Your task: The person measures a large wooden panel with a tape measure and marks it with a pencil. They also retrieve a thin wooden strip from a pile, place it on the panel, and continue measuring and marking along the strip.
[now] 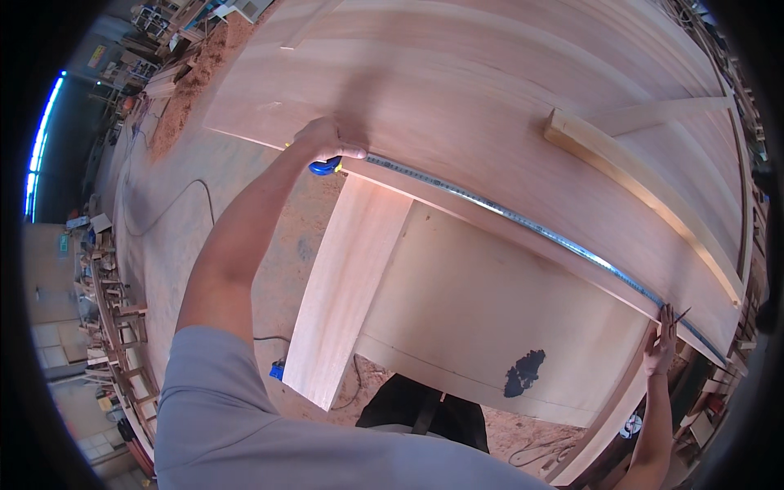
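A large pale plywood sheet point(490, 90) lies flat and fills the upper part of the view. A long wooden batten point(645, 192) rests on it toward its right edge, running diagonally. A steel tape measure blade point(523, 220) is stretched along the sheet's near edge. The left hand point(327, 139) presses flat near the near-left corner, fingers closed over the blue tape case point(324, 167). The right hand point(661, 347) sits at the near-right corner, fingers pinching a pencil point(679, 314) against the edge beside the blade. Sawdust covers the floor point(204, 204) below.
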The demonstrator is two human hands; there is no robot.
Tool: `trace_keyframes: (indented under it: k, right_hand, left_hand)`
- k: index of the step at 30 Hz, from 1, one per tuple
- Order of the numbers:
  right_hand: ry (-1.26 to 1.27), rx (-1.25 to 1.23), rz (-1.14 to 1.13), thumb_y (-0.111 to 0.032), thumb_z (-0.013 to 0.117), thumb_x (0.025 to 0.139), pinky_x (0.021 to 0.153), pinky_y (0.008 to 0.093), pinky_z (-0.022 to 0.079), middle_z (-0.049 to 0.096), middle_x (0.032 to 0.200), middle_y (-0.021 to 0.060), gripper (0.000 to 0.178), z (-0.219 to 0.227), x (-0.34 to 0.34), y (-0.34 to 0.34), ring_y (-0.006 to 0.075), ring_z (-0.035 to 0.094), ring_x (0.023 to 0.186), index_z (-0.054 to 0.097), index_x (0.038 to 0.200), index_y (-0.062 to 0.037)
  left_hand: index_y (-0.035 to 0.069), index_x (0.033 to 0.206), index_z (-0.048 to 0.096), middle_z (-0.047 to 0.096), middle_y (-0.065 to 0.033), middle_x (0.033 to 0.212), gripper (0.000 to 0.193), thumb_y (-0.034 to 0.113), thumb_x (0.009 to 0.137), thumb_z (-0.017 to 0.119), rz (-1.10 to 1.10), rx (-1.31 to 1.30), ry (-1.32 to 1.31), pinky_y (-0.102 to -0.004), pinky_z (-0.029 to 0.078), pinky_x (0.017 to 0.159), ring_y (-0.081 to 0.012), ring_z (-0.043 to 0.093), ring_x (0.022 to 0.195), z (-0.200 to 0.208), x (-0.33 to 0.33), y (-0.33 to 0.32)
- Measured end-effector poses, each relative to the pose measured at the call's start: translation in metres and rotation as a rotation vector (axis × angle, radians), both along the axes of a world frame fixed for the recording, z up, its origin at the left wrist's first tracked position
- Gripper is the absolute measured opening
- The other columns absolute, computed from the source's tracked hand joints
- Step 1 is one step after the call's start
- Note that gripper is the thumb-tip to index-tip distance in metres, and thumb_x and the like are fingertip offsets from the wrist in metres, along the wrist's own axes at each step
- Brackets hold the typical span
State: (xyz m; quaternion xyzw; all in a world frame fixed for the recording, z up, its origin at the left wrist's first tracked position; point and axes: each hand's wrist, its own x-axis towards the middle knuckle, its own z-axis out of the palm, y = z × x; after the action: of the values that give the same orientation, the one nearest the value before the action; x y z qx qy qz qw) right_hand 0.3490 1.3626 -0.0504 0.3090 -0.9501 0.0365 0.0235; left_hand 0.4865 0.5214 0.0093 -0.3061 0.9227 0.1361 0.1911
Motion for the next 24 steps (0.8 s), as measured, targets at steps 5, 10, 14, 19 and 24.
trace_keyframes:
  k: [5, 10, 14, 19, 24]
  right_hand:
    - [-0.023, -0.001, -0.029, -0.009, 0.048, 0.098, 0.117, 0.0485, 0.034, 0.044, 0.151, 0.0215, 0.048, 0.001, 0.002, 0.0, 0.04, 0.042, 0.139, 0.045, 0.145, -0.0016]
    - [-0.001, 0.021, -0.013, -0.016, 0.047, 0.1, 0.117, 0.0484, 0.034, 0.043, 0.152, 0.0212, 0.048, -0.007, 0.001, 0.003, 0.0402, 0.042, 0.14, 0.043, 0.147, -0.0029]
    - [-0.01, 0.021, -0.052, -0.025, 0.047, 0.102, 0.116, 0.0497, 0.034, 0.043, 0.152, 0.02, 0.052, 0.009, 0.003, -0.008, 0.0406, 0.042, 0.139, 0.041, 0.148, -0.0033]
    - [-0.155, -0.659, -0.179, -0.011, 0.058, 0.095, 0.1, 0.0316, 0.046, 0.049, 0.149, 0.0123, 0.056, 0.021, 0.053, -0.152, 0.0253, 0.046, 0.137, 0.042, 0.149, -0.0054]
    - [-0.194, -0.596, 0.387, -0.001, 0.07, 0.081, 0.114, 0.0458, 0.037, 0.055, 0.14, 0.0174, 0.06, 0.063, 0.135, -0.431, 0.0347, 0.047, 0.136, 0.053, 0.139, -0.0045]
  left_hand:
    - [-0.002, 0.102, 0.068, 0.071, -0.0191, 0.102, 0.077, 0.057, 0.059, 0.09, -0.001, -0.034, -0.017, -0.0422, 0.052, 0.086, -0.0323, 0.068, 0.102, -0.007, -0.005, -0.005]
    - [0.0, 0.091, 0.07, 0.072, -0.0162, 0.088, 0.066, 0.051, 0.058, 0.093, -0.009, -0.052, 0.069, -0.0409, 0.053, 0.076, -0.0301, 0.07, 0.089, -0.014, -0.001, -0.012]
    - [-0.002, 0.107, 0.069, 0.071, -0.019, 0.111, 0.078, 0.054, 0.058, 0.091, 0.014, -0.014, -0.007, -0.0428, 0.051, 0.089, -0.0332, 0.067, 0.107, 0.0, -0.006, -0.001]
    - [0.0, 0.099, 0.071, 0.073, -0.0183, 0.1, 0.067, 0.048, 0.058, 0.093, 0.031, -0.024, 0.043, -0.041, 0.052, 0.084, -0.0316, 0.069, 0.099, 0.001, -0.002, 0.004]
    - [0.004, 0.099, 0.072, 0.072, -0.0151, 0.109, 0.061, 0.046, 0.06, 0.091, 0.01, 0.042, 0.052, -0.0408, 0.051, 0.087, -0.0294, 0.067, 0.105, -0.011, 0.008, -0.014]
